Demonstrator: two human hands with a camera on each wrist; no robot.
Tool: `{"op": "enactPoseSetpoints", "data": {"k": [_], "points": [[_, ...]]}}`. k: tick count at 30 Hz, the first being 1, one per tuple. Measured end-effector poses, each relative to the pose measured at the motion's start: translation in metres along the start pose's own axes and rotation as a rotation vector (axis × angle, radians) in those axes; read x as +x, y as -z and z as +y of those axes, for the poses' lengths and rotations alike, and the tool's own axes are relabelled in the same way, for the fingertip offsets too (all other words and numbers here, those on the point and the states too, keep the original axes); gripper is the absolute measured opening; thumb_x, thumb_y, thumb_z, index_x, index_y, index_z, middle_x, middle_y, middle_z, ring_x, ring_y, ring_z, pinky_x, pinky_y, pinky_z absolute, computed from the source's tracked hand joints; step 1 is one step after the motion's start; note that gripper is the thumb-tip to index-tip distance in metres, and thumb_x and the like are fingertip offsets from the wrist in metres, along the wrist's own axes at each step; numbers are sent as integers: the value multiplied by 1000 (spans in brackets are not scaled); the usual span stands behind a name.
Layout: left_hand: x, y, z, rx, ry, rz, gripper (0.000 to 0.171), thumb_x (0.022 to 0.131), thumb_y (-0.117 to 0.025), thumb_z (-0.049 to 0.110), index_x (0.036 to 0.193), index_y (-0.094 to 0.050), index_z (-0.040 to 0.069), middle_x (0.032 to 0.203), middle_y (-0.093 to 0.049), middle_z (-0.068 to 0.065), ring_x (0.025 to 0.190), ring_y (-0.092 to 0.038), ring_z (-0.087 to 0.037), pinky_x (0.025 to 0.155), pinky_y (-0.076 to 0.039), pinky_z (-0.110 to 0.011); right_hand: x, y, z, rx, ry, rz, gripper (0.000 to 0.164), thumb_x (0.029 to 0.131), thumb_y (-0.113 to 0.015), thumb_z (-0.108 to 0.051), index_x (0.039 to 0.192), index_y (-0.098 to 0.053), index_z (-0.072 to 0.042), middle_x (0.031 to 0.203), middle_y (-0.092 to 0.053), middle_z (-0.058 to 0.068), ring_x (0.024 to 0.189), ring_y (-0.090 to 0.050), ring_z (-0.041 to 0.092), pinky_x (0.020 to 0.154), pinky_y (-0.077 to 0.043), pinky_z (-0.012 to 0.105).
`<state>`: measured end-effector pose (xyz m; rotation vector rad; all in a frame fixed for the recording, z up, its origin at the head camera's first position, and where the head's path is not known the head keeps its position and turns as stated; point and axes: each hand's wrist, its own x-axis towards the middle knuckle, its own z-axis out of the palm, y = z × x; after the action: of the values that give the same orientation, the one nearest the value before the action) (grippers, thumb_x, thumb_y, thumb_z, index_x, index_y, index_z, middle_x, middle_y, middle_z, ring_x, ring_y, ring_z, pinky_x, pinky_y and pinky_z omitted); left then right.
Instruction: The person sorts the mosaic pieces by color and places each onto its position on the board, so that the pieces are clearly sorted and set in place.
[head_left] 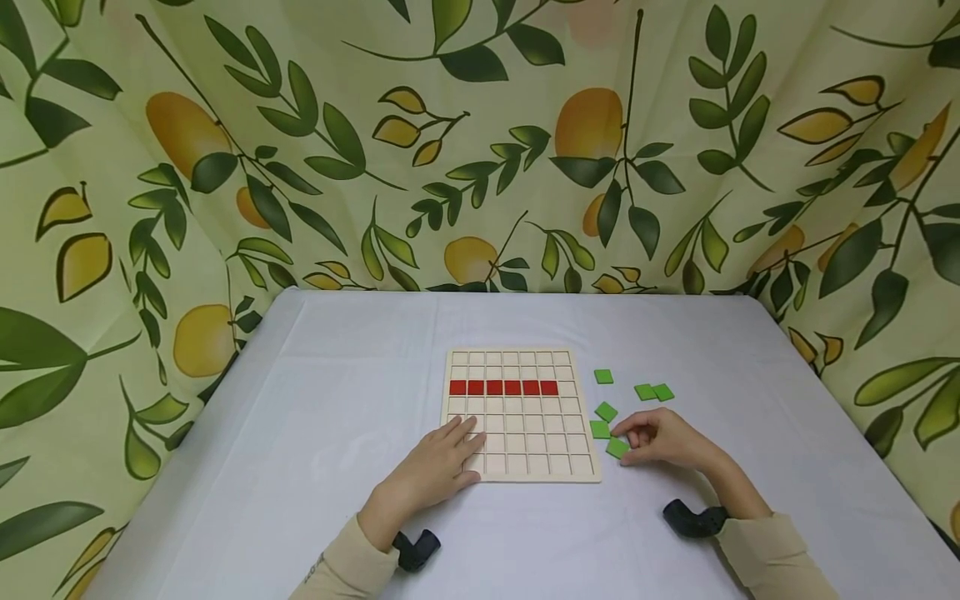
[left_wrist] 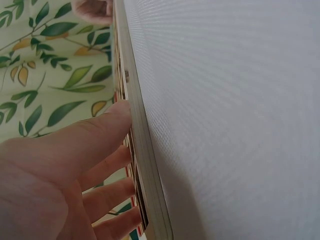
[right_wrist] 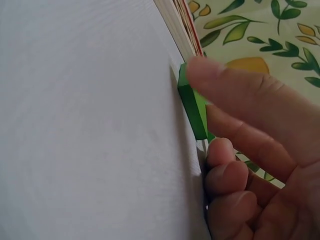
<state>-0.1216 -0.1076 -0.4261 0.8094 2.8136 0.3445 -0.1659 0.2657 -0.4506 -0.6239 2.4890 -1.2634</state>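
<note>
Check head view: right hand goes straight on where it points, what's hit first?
Past the green tile between its fingers, probably the next green tile, beside the right edge of the wooden grid board. Height unclear; it might pass over.

Place: small screened-off tabletop station; whether it stands in a home, office or lab cannot be told, a curtain filling the background. Surround: said curtain, cream, printed with green leaves and orange and yellow fruit, hung in soft folds behind and along both sides. Surface: one counter, draped in plain white cloth, faint creases, far edge close against the curtain. Equipment: black rounded devices, one worn at each wrist, fitting a recording set-up. Contents: pale gridded board, red squares and green squares, in the manner of a tabletop game or learning aid
</note>
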Motion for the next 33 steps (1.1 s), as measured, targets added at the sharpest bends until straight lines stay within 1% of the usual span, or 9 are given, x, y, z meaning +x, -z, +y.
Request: {"op": "enactPoseSetpoints", "data": {"k": [5,8,20,33], "points": [[0,-1,-2,8,-4,0,55,93,-61,31,142,-48,10,155,-38,-13,145,-35,-35,113,-39,-51,1,-2,0,-1,-25,9,37,69,-84,-8,98,-69,9,70,-54,1,60,-42,-4,51,-38,15],[0,-1,-2,5,-7,3,54,93,-61,31,142,-48,10,155,-39,-13,145,-35,-35,113,-40,-52,1,-3,-1,-6,-23,14,36,69,-83,-6,97,-69,9,70,-54,0,60,-41,-4,51,-38,15],[1,-1,-2,-2,-13,11,55,93,-61,31,142,-48,9,155,-39,-14,145,-35,-36,113,-40,-52,1,-1,1,-41,-37,50,30,69,-83,-6,94,-71,6,69,-55,-4,60,-43,-4,52,-41,14],[2,-2,-3,5,-8,10,54,94,-60,32,142,-48,10,155,-38,-13,145,-34,-35,114,-39,-52,1,1,3,-36,-60,36,29,71,-79,-5,96,-70,6,71,-54,-3,61,-43,-4,53,-41,14]]}}
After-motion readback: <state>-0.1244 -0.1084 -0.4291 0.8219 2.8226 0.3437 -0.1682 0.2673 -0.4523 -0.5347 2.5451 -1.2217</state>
